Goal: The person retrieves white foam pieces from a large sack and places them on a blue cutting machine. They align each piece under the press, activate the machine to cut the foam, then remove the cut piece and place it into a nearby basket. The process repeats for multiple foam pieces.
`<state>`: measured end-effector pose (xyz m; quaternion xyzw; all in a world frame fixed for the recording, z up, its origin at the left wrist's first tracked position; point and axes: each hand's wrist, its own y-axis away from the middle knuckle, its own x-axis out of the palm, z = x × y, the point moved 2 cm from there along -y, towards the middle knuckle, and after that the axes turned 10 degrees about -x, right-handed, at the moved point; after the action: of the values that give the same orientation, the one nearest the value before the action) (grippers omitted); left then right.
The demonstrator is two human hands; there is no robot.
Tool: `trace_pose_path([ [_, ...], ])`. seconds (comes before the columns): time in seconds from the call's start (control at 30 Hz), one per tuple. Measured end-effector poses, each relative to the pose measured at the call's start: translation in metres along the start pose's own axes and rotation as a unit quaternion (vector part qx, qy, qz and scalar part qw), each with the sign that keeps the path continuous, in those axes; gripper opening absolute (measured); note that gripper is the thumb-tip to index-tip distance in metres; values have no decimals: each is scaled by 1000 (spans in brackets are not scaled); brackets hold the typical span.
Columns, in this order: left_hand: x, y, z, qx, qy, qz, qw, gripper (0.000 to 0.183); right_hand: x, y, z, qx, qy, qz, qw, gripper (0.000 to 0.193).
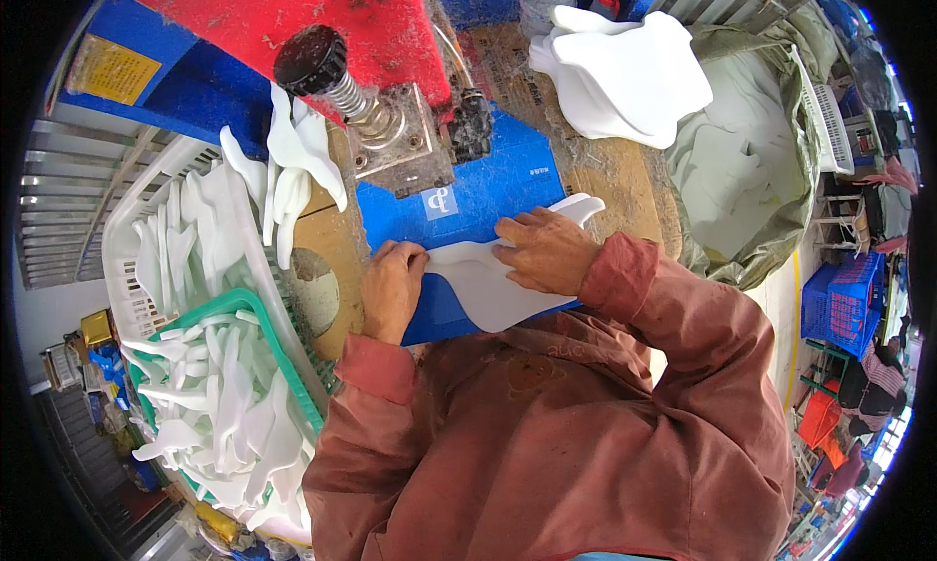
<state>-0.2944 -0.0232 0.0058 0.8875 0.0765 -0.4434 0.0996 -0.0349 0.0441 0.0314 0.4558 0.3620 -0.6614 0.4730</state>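
Observation:
In front of me a white, curved, foam-like piece (491, 297) lies across the blue sheet (517, 161). Its upper edge looks folded or doubled, and a narrow tongue sticks out at the right end. My left hand (392, 283) pinches the left tip between thumb and fingers. Curled over the upper edge, my right hand (549, 251) grips the same piece right of its middle. The fingers partly hide that edge. Just beyond my hands is the metal head (395, 141) of a red machine (381, 34), with a black knob (310, 61) and a spring.
A stack of white pieces (634, 78) sits at the back right, beside a sack of white pieces (737, 141). At left, a white basket (122, 239) and a green-rimmed basket (293, 375) hold many more. Loose white pieces (293, 161) lie left of the machine head.

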Motion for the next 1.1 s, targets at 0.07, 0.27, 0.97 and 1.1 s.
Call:
trace_pose_path([
  [0.07,1,-1,1,-9,-5,3,1000,9,2,-2,0,-2,13,1,1000,33],
  [0.27,7,4,13,-85,84,23,993,9,7,-6,0,-1,24,-28,999,15],
  [0.97,30,-4,-65,-2,73,140,987,32,-30,45,-17,105,-29,-47,993,30],
  [1.1,32,10,-73,40,22,120,992,35,-26,67,-31,167,-196,-168,952,23],
])
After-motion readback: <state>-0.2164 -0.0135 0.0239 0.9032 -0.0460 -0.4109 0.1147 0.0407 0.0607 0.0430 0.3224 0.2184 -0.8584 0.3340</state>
